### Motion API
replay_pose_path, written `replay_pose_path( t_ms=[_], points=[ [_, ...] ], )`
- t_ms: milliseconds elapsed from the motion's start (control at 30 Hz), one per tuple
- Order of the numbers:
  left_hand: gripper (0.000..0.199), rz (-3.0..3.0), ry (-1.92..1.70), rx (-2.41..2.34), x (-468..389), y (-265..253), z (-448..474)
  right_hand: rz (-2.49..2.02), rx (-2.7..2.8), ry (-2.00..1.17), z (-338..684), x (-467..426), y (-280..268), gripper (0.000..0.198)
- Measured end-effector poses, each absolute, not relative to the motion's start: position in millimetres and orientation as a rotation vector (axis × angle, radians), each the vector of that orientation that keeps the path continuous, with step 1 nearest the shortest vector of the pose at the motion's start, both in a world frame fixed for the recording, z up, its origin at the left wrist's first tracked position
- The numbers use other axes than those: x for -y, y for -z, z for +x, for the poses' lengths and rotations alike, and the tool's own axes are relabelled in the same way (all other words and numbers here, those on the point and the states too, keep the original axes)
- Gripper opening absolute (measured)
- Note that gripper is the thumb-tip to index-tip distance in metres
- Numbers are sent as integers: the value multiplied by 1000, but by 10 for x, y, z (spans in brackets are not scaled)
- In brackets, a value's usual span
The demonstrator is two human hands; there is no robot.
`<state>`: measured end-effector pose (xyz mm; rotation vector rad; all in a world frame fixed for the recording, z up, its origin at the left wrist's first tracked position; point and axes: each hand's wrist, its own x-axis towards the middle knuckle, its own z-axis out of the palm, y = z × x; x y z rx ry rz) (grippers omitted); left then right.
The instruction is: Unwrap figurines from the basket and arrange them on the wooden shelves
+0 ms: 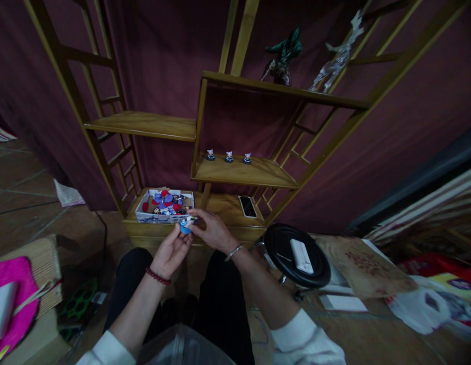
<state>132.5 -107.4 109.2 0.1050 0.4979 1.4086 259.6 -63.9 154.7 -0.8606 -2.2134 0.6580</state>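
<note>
A small figurine [186, 223] with a blue base is between my two hands, in front of the box. My left hand [173, 252] has its thumb and fingertips at the blue base, palm turned up. My right hand [212, 230] pinches the figurine's upper part from the right side. Just behind them, an open cardboard box [144, 218] on the bottom shelf holds several small figurines and red and blue round pieces [169, 198]. Three small figurines [229, 156] with dark bases stand upright in a row on the middle shelf. Finer detail of the held figurine is too small to make out.
The wooden shelf unit [243, 175] stands against a dark red curtain. A phone [248, 207] lies on the bottom shelf. Two statues [284, 53] stand on the top right shelf. To the right is a black stool [273, 248] with a white object on its seat.
</note>
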Motion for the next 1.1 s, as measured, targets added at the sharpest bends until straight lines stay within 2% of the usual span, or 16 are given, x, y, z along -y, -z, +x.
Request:
replay_pose_path(
  t_ms=[167,267,867,1100],
  points=[
    [18,106,-1390,-468,1067,-1084,1325,-899,2117,-803,2599,635,-1513,23],
    [18,113,-1382,-459,1059,-1079,1343,-916,2088,-823,2625,621,-1495,23],
    [13,148,-1401,-494,996,-1115,1499,-1002,2077,-532,2735,669,-1552,19],
    [14,144,-1378,-511,1021,-1119,1528,-974,2078,-546,2788,681,-1526,21]
  ],
)
